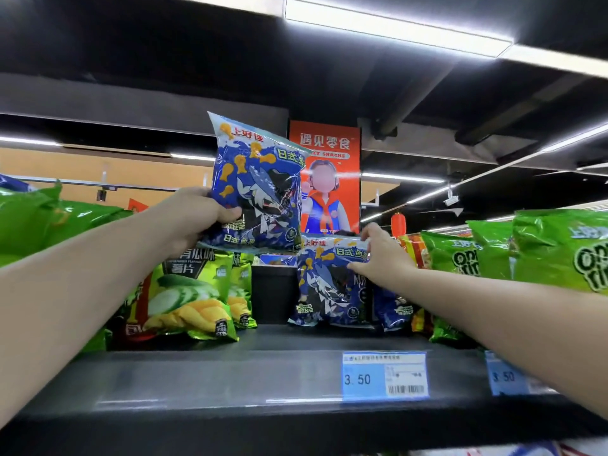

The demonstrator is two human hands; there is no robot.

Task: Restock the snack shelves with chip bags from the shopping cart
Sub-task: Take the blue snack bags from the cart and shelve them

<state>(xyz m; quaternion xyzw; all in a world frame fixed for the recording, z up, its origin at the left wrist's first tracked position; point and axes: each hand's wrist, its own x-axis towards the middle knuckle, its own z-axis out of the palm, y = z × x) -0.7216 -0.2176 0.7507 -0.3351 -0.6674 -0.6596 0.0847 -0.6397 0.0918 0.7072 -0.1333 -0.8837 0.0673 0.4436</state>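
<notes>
Holding a blue fish-cracker bag (256, 189) aloft in left hand (194, 218), pinched at the lower left corner, upright, above the shelf (230, 373) and not yet set down. Right hand (381, 255) gripping the top edge of a second blue fish-cracker bag (332, 284), thumb in front, other fingers over the top seal; standing on the shelf, seemingly being straightened. Another blue bag (391, 307) just beside it to the right, partly hidden. Dark bare gap between the cucumber-flavour chip bags (194, 297) and the blue row, likely the slot for the held bag. Green onion-ring bags (543, 251) stacked on the right. Price tag (385, 373) reading 3.50 on the shelf lip. Restock midway by the look: some blue bags placed, one in hand, gap left. Cart out of view, so remaining stock unknown.
</notes>
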